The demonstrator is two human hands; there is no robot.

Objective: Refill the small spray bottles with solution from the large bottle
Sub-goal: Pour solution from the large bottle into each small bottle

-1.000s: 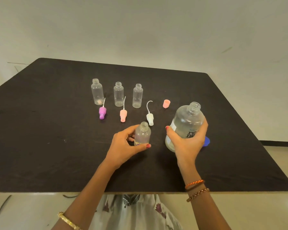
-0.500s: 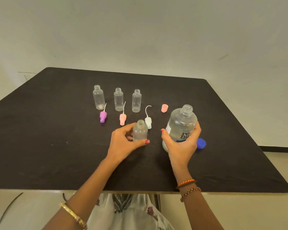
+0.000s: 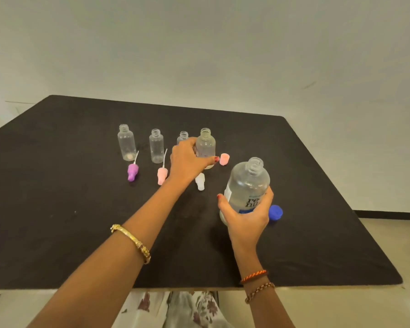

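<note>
Your two hands each hold an uncapped bottle above a black table.

Your right hand (image 3: 245, 215) wraps its grip around the large bottle (image 3: 247, 185), which stands upright near the table's right side, about half full of clear solution, its blue cap (image 3: 275, 212) lying just behind your fingers. Your left hand (image 3: 187, 159) curls its grip around a small spray bottle (image 3: 206, 147) at the right end of a row of three more small bottles (image 3: 126, 143), all open-necked and looking nearly empty. Spray tops in purple (image 3: 132, 171), pink (image 3: 162, 175) and white (image 3: 200, 182) lie in front of the row, and a pink cap (image 3: 224, 159) lies beside the held bottle. The black table (image 3: 57, 209) stands before a plain pale wall (image 3: 199, 55). Since half a second ago, your left hand has carried the small bottle from beside the large one back to the row.
</note>
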